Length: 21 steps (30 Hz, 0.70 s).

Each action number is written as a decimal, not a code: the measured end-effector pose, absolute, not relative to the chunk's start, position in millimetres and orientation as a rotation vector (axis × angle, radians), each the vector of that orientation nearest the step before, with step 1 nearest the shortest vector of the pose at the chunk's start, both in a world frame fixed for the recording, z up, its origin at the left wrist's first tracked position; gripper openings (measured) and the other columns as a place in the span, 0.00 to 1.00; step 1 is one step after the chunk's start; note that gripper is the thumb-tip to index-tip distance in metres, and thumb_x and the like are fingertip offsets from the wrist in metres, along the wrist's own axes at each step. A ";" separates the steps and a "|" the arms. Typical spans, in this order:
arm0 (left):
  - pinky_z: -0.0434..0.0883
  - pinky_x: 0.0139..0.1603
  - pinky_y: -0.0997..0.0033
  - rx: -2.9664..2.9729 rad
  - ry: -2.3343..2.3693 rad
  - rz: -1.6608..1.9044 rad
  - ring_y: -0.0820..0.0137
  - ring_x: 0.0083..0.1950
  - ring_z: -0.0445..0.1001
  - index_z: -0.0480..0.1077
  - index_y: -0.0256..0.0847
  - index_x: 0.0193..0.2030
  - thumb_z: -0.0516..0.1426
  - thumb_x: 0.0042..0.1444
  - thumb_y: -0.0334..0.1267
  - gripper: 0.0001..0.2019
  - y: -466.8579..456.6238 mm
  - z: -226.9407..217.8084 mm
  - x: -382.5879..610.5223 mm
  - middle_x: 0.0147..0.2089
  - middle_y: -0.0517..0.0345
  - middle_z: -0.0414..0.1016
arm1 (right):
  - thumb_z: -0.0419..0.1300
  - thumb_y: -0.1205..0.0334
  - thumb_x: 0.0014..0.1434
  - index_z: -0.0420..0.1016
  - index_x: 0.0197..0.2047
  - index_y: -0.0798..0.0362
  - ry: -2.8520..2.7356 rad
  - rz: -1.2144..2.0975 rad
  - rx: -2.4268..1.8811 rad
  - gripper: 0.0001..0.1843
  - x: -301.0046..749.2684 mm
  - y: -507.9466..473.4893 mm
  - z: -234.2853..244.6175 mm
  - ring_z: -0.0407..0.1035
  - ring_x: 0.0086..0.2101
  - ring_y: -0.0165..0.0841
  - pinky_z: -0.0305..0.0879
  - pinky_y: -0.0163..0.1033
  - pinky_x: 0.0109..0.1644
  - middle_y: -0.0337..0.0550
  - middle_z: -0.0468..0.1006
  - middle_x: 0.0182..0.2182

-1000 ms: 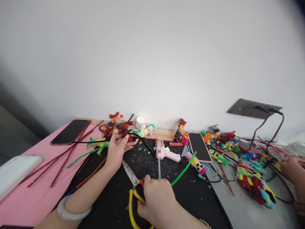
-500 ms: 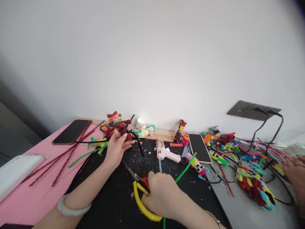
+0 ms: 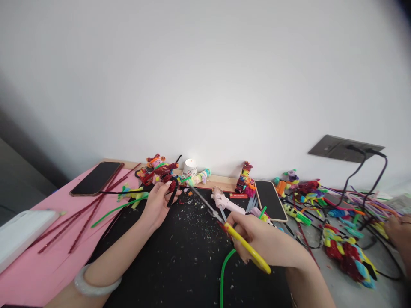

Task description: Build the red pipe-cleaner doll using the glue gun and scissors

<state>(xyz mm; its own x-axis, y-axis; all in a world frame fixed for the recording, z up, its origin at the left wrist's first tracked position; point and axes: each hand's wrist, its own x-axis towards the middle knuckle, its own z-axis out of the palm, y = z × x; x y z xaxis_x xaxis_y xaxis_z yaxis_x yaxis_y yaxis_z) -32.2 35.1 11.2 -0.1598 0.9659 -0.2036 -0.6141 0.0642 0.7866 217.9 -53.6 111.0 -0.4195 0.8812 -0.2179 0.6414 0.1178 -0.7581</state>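
Note:
My left hand (image 3: 158,205) is closed on a small dark red and black pipe-cleaner piece (image 3: 174,186), with a black end hanging down beside the fingers. In my right hand (image 3: 261,239) is a pair of scissors (image 3: 247,247) with yellow and red handles. Their blades point up and left toward the held piece, apart from it. Just behind my left hand stands a red pipe-cleaner figure (image 3: 157,164) with a pink face. A green pipe cleaner (image 3: 222,273) passes under my right hand. Beyond that hand lies a pale pink glue gun (image 3: 221,201), partly covered.
A black mat (image 3: 154,265) with scraps covers the middle. Phones (image 3: 96,179) lie left and right. A paper cup (image 3: 190,168) stands by the wall. Several pipe-cleaner figures (image 3: 348,252) and cables fill the right, near another person's hand (image 3: 398,229).
My right hand has moved right and turned the scissors, so the blades now rise toward my left hand. The black end in my left hand has swung inward, closer to the fingers.

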 end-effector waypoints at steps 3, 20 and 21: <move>0.72 0.26 0.84 0.506 0.941 1.472 0.75 0.28 0.79 0.61 0.43 0.30 0.61 0.50 0.37 0.10 34.6 7.7 -32.2 0.25 0.68 0.74 | 0.55 0.65 0.49 0.64 0.36 0.50 -1.805 1.753 -1.309 0.09 226.7 -54.9 110.9 0.67 0.18 0.28 0.60 0.30 0.19 0.31 0.70 0.18; 0.71 0.22 0.82 0.515 0.959 1.388 0.74 0.25 0.78 0.60 0.43 0.28 0.59 0.53 0.35 0.09 30.3 11.2 -24.6 0.25 0.65 0.76 | 0.57 0.41 0.55 0.68 0.28 0.56 -1.469 2.001 -1.010 0.24 203.5 -33.9 45.3 0.66 0.17 0.26 0.62 0.29 0.18 0.38 0.71 0.20; 0.71 0.22 0.83 0.518 0.957 1.386 0.74 0.25 0.78 0.60 0.43 0.29 0.59 0.53 0.35 0.09 30.2 11.4 -24.5 0.25 0.65 0.76 | 0.57 0.41 0.55 0.68 0.28 0.56 -1.464 1.989 -1.003 0.24 200.6 -33.0 42.9 0.67 0.18 0.27 0.64 0.30 0.19 0.39 0.72 0.21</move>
<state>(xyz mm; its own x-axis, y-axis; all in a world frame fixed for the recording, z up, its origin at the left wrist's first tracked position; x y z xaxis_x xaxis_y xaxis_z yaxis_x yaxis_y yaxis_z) -24.5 30.2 11.4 -0.0878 0.9622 -0.2578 -0.5817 0.1605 0.7974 200.6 -33.0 42.9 -0.6214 0.7322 -0.2790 0.0486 -0.3194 -0.9464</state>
